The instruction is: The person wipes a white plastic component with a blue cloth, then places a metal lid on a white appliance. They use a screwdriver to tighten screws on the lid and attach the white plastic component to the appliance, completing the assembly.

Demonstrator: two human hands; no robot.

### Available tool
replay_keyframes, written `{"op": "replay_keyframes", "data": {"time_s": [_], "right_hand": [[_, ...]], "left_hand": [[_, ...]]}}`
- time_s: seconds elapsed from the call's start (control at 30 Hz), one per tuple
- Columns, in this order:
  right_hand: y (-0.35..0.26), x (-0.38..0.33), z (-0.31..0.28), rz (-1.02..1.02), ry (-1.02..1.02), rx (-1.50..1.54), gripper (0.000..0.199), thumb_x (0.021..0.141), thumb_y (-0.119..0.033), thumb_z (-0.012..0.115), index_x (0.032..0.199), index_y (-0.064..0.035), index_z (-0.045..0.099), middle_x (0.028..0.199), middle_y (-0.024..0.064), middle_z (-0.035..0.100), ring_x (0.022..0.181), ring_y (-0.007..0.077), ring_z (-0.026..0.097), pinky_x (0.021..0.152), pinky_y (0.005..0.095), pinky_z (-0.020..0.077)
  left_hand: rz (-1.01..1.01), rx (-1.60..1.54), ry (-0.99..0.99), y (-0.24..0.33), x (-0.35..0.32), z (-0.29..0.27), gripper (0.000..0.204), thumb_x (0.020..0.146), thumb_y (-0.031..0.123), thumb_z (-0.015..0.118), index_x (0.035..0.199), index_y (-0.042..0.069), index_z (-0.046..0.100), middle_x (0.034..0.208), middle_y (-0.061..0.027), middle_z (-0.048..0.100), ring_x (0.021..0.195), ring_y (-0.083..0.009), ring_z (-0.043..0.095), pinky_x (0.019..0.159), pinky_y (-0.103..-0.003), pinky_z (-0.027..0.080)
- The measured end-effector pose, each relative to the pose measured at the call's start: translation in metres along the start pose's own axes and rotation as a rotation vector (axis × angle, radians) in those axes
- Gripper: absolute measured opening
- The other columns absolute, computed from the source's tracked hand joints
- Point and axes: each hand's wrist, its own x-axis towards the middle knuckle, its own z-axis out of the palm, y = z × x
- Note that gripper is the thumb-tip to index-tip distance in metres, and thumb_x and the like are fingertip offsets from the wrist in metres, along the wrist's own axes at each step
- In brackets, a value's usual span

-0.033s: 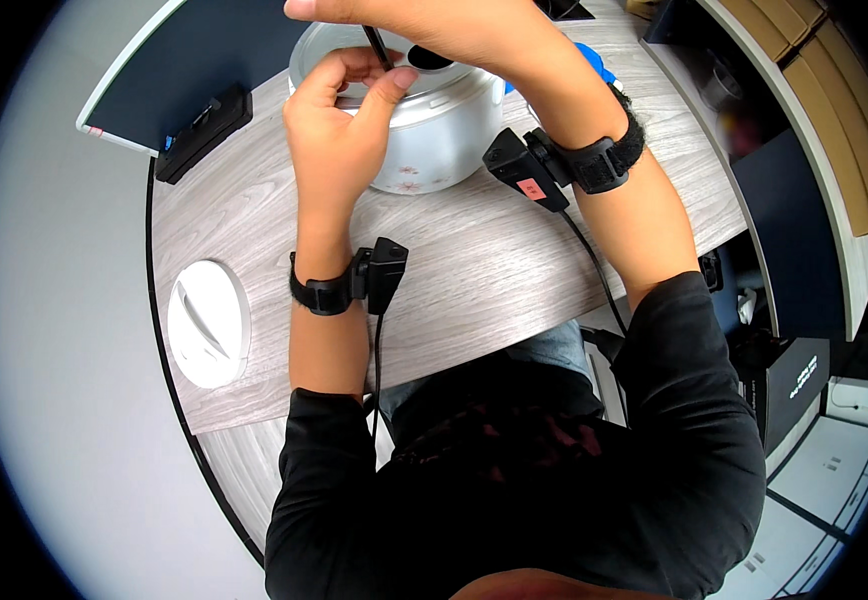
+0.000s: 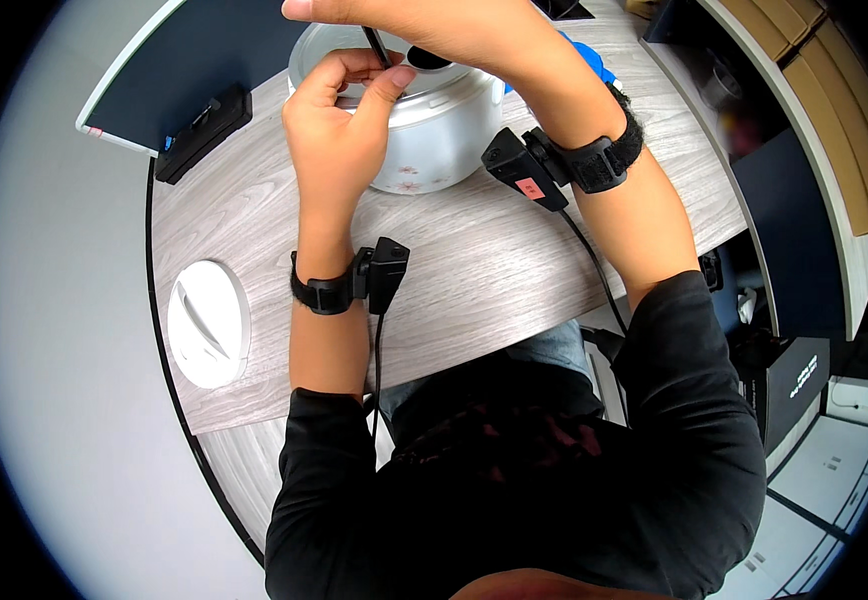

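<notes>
Cooker work looks to be midway: both hands are busy at its top, where a slim black rod, probably a tool, stands slightly tilted, so the job at that spot seems unfinished. White disc with a curved groove lies well apart from the cooker, on its near left side; it may be a cover already taken off, though that is a guess. What remains beyond the rod's work cannot be told. The left hand, over the cooker's left rim, has its thumb and fingers closed around the rod's lower end. The right hand passes above the cooker and is cut off by the upper edge, so whether it grips the rod I cannot tell. The cooker stands upright on the wood-grained tabletop: round, glossy white, with small pinkish flowers low on its near wall, a silvery-grey top and a dark round opening.
</notes>
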Motion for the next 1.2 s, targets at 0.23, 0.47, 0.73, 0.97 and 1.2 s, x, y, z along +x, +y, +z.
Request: {"op": "replay_keyframes", "data": {"time_s": [0.23, 0.47, 0.73, 0.97, 1.2], "right_hand": [[0.004, 0.003, -0.005, 0.041, -0.149, 0.356, 0.028, 0.091, -0.009, 0.070, 0.113, 0.0053, 0.060, 0.089, 0.0023, 0.065, 0.072, 0.0039, 0.056, 0.057, 0.0184, 0.0448], [0.009, 0.003, -0.008, 0.042, -0.120, 0.245, 0.026, 0.087, -0.010, 0.075, 0.105, 0.0052, 0.062, 0.083, 0.0014, 0.062, 0.069, 0.0041, 0.054, 0.056, 0.0192, 0.0440], [-0.004, -0.001, 0.000, -0.073, 0.016, 0.057, 0.043, 0.079, -0.014, 0.081, 0.109, 0.0047, 0.057, 0.086, 0.0063, 0.063, 0.076, 0.0097, 0.058, 0.066, 0.0243, 0.0492], [0.012, 0.002, -0.007, -0.043, -0.190, 0.561, 0.030, 0.091, -0.007, 0.069, 0.117, 0.0059, 0.060, 0.095, 0.0042, 0.067, 0.081, 0.0077, 0.060, 0.073, 0.0222, 0.0505], [-0.001, 0.002, -0.017, -0.039, -0.095, 0.272, 0.024, 0.085, 0.000, 0.073, 0.105, 0.0023, 0.061, 0.085, -0.0002, 0.062, 0.071, 0.0042, 0.055, 0.064, 0.0196, 0.0476]], "left_hand": [[-0.044, -0.018, -0.082, 0.001, 0.001, -0.005, 0.015, 0.094, 0.011, 0.064, 0.097, 0.001, 0.075, 0.089, -0.0069, 0.076, 0.077, -0.0134, 0.067, 0.072, -0.027, 0.051], [0.010, -0.113, -0.087, -0.002, 0.001, -0.004, 0.017, 0.095, 0.011, 0.063, 0.103, 0.000, 0.075, 0.091, -0.0072, 0.076, 0.079, -0.0135, 0.067, 0.074, -0.027, 0.052], [-0.013, -0.034, 0.041, -0.001, -0.001, 0.003, 0.014, 0.088, 0.009, 0.073, 0.097, -0.001, 0.075, 0.088, -0.0076, 0.075, 0.081, -0.0134, 0.068, 0.077, -0.027, 0.052], [-0.006, -0.029, -0.035, -0.002, -0.003, -0.002, 0.016, 0.097, 0.010, 0.065, 0.103, -0.003, 0.073, 0.092, -0.0073, 0.074, 0.081, -0.0097, 0.064, 0.076, -0.023, 0.050], [0.010, -0.048, -0.073, 0.002, 0.004, 0.003, 0.017, 0.097, 0.010, 0.062, 0.100, -0.001, 0.074, 0.084, -0.0061, 0.074, 0.077, -0.0111, 0.066, 0.072, -0.024, 0.050]]}}
